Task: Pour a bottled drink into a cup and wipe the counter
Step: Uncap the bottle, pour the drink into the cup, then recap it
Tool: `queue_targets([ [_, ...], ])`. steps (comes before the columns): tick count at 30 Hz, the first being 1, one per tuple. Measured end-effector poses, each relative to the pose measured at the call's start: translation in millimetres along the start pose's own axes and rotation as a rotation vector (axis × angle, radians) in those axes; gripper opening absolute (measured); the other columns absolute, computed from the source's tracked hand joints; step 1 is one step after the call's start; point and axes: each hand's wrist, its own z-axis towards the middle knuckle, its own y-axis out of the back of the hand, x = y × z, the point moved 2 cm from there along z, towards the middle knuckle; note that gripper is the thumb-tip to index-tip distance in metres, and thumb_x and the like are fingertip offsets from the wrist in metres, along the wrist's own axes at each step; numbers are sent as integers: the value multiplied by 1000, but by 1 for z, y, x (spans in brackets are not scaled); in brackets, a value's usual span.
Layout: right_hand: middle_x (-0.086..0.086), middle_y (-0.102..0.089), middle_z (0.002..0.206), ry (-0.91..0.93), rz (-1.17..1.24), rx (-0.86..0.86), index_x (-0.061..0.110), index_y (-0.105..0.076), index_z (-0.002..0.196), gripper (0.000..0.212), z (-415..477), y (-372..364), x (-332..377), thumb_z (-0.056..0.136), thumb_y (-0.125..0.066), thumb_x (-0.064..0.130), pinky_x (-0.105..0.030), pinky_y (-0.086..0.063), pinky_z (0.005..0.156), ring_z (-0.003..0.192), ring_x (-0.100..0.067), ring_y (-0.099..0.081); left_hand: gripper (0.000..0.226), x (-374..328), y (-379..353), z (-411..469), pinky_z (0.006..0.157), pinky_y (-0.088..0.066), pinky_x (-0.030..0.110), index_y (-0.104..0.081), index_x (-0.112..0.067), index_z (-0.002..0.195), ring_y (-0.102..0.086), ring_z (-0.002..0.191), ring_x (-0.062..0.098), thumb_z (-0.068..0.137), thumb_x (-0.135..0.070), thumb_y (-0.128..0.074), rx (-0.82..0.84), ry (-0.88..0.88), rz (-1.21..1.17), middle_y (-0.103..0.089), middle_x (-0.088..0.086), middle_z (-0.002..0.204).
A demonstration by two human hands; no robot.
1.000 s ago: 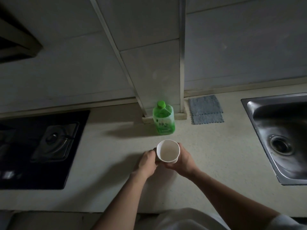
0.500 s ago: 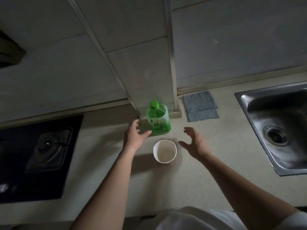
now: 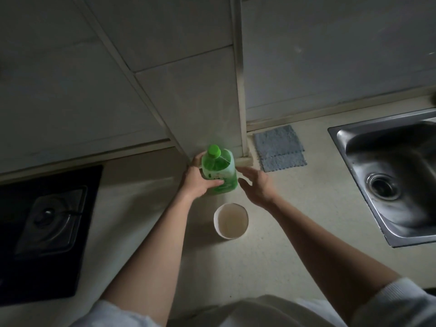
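Now our left hand has reached the green bottle mid-frame and holds it. Our right hand is open beside it, above the cup.

Left hand now around bottle

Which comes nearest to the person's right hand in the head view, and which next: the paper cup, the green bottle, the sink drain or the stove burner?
Counting from the right hand:
1. the green bottle, right beside its fingers, on the left.
2. the cup, lower left, towards the person.
3. the sink drain, off to the right.
4. the stove burner, far left.
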Motion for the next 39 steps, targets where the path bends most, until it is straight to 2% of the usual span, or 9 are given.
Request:
queue_targets([
  [3,-8,-63,131,-51,68,1,13,-59,133,41,3,-7,-6,92,-58,5,-42,-49,103,121,-19,-60,85,16,-9,10,95,-49,24,-58,-12,128,-64,109,14,53,-21,-97,36,82,-51,-68,-2,116],
  [8,-4,-61,135,-67,130,42,17,-56,137,43,4,-9,1,95,-53,6,-40,-50,102,121,-15,-60,83,20,-15,13,94,-48,24,-55,-17,123,-62,111,16,51,-11,-97,20,102,-183,-66,-3,116],
  [10,-1,-61,135,-35,119,64,22,-56,137,46,5,-7,8,95,-51,5,-40,-50,103,122,-14,-59,85,13,-10,6,95,-47,25,-48,-26,120,-61,108,14,52,-5,-96,-30,48,-224,-64,-4,114],
  [13,1,-60,136,29,207,99,25,-55,138,49,4,0,33,94,-47,5,-38,-49,104,125,-12,-57,83,-3,13,-12,94,-54,33,-54,-18,121,-66,106,19,51,-4,-96,-139,-30,-330,-68,0,114],
  [18,1,-66,126,167,379,127,13,-61,130,34,-2,14,100,100,-49,6,-17,-49,94,113,0,-62,66,-40,68,-50,89,-57,44,-61,-14,114,-70,102,24,57,-9,-95,-274,-220,-370,-71,8,111],
  [21,4,-71,118,218,431,139,16,-67,123,28,-12,13,130,100,-51,11,-26,-51,96,109,-5,-65,76,-49,86,-79,92,-54,53,-50,-4,123,-67,107,29,62,-16,-93,-349,-289,-343,-67,12,116],
  [29,2,-73,110,290,370,331,17,-71,117,28,-40,7,142,100,-51,27,-42,-53,96,105,-11,-68,79,-36,94,-153,91,-55,49,-52,-8,126,-68,108,21,63,-32,-93,-483,-227,-282,-69,4,117],
  [34,13,-72,94,418,-31,106,22,-71,106,39,-52,29,149,100,-45,51,-18,-49,69,84,-2,-66,78,-33,79,-183,80,-47,9,-49,-30,120,-63,99,-5,56,-33,-94,-512,-164,-106,-65,-23,109],
  [39,4,-69,78,492,-210,39,24,-63,86,66,-57,37,165,88,-27,78,-38,-54,65,72,-19,-65,76,-33,68,-192,73,-51,19,-44,-35,116,-64,99,9,58,-48,-90,-452,-119,95,-64,-12,112],
])
